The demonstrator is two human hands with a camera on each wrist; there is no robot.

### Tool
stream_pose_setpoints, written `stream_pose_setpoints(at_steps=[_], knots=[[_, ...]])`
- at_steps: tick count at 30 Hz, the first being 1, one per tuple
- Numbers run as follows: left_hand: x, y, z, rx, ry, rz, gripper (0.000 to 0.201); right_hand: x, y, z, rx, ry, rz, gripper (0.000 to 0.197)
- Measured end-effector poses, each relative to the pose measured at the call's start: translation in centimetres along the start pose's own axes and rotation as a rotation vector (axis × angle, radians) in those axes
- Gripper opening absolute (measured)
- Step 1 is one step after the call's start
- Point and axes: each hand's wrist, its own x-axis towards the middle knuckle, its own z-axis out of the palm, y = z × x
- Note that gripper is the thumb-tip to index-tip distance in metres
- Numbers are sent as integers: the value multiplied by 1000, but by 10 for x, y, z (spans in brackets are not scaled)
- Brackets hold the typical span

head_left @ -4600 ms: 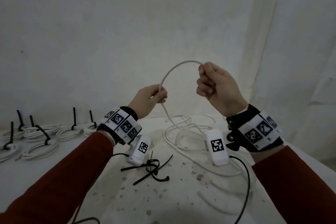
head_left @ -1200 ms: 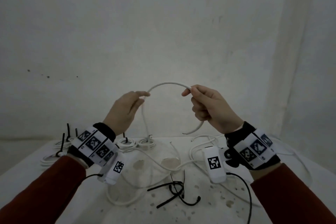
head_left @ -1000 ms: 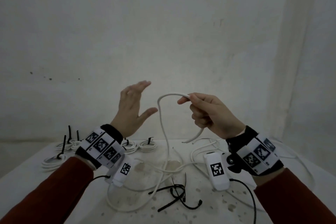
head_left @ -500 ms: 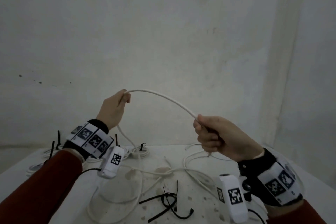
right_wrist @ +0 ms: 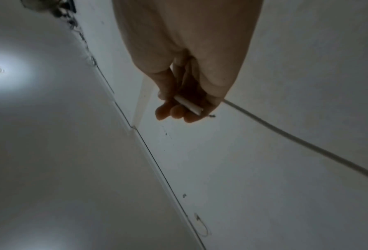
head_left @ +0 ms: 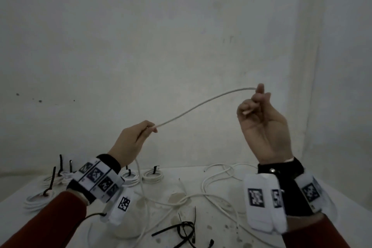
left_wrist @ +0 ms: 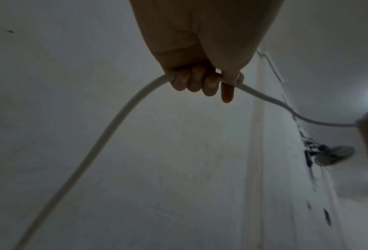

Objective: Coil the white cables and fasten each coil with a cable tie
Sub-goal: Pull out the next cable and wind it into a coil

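Your 2 hands, left (head_left: pixel 131 144) and right (head_left: pixel 261 125), curl around the white cable (head_left: pixel 201 103), stretching it toward 2 o'clock to measure a loop.

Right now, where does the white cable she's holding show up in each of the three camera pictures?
Head: the white cable spans mid-frame between both hands.
Left wrist: it runs from lower left, through the left hand, off right.
Right wrist: its cut end lies across the fingers.
Shared landmark: the cable itself.
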Motion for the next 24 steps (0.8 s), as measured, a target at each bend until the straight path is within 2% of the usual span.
stream_pose_setpoints(at_steps=[1, 4, 7, 10, 14, 16, 19, 22, 24], knots=[[-2, 7, 5, 21, -11, 53, 25, 2, 4, 1, -52, 12, -44, 23], [-9, 23, 21, 78, -64, 205, 52, 8, 16, -3, -338, 9, -143, 21], [-15, 35, 33, 184, -107, 330, 41, 14, 26, -17, -849, -79, -284, 12], [-18, 43, 36, 260, -103, 429, 33, 14, 31, -30, -1349, -269, -290, 13], [-15, 46, 27, 318, -79, 521, 32, 3, 27, -38, -1953, -645, -120, 16], [-12, 48, 21, 322, -65, 536, 32, -3, 25, -35, -2057, -766, 15, 14], [-7, 54, 13, 326, -57, 553, 30, -12, 24, -29, -2064, -828, 228, 22], [0, 60, 6, 316, -32, 539, 24, -23, 24, -25, -1938, -821, 251, 45], [4, 65, 2, 265, -22, 511, 24, -28, 26, -24, -1774, -741, 264, 57]])
